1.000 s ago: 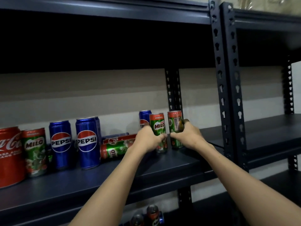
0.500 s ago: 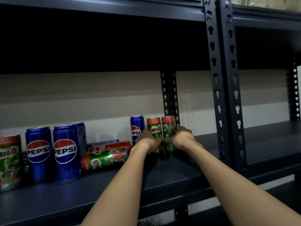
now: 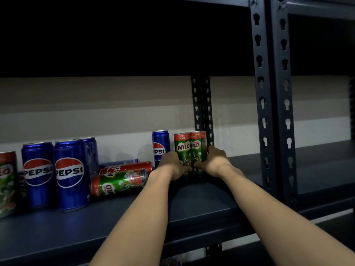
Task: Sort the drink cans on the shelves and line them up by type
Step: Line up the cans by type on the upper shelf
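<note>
Slim cylindrical Milo cans — glossy metal

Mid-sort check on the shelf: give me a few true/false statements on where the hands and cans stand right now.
1. The left hand and right hand each grip an upright Milo can, the left Milo can and the right Milo can. True.
2. Those two cans stand far apart. False: they stand side by side, touching or nearly so.
3. A Milo can lying on its side rests left of the hands. True.
4. Every Pepsi can is tipped over. False: the front Pepsi cans stand upright.
5. The lone Pepsi can stands right of the held cans. False: it stands left.
</note>
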